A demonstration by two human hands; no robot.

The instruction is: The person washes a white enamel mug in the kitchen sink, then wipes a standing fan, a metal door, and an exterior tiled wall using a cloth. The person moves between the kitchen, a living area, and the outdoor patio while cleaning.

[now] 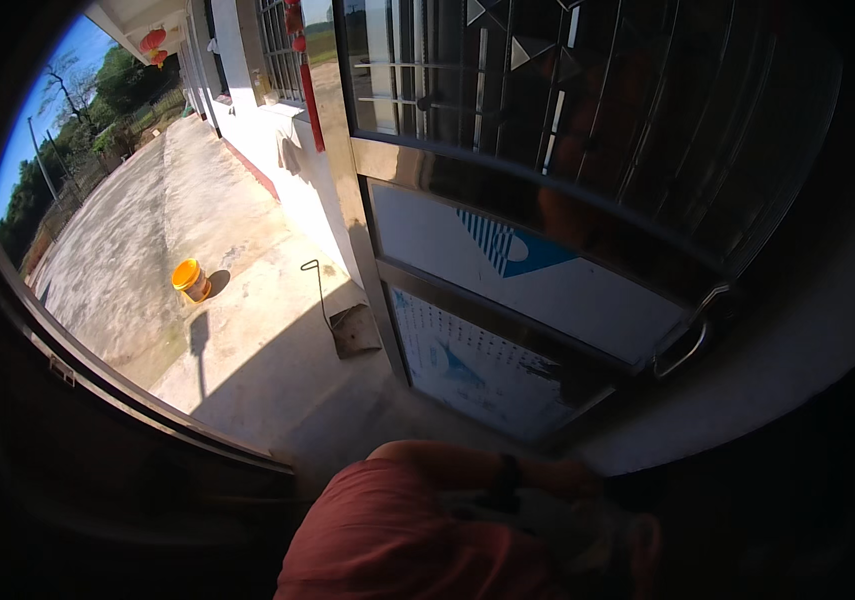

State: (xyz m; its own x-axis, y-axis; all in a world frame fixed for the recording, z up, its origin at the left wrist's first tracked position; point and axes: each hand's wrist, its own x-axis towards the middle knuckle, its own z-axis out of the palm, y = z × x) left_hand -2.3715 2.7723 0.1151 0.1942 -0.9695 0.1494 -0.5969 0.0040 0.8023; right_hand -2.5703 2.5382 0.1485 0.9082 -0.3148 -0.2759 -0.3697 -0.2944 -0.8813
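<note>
My left hand [577, 478], with a dark band [506, 480] at the wrist, is at the lower right, in deep shadow. My left arm, in a red sleeve [412, 517], reaches across the bottom of the view. Its fingers are too dark to make out. A reddish shape, possibly my right hand [646, 544], shows dimly farther right and lower. A pale, blurred thing lies between and below them; what it is, and whether either hand grips it, I cannot tell. Nearest above stands a metal-framed door [498, 300] with glass, white panels and a curved metal handle [686, 352].
A long-handled metal dustpan [356, 330] rests on the concrete beside the door's edge. Farther out in the sun stands a yellow bucket [191, 281]. A door frame [142, 394] curves along the left. A cloth [286, 146] hangs from the windowsill; red lanterns [153, 43] hang beyond.
</note>
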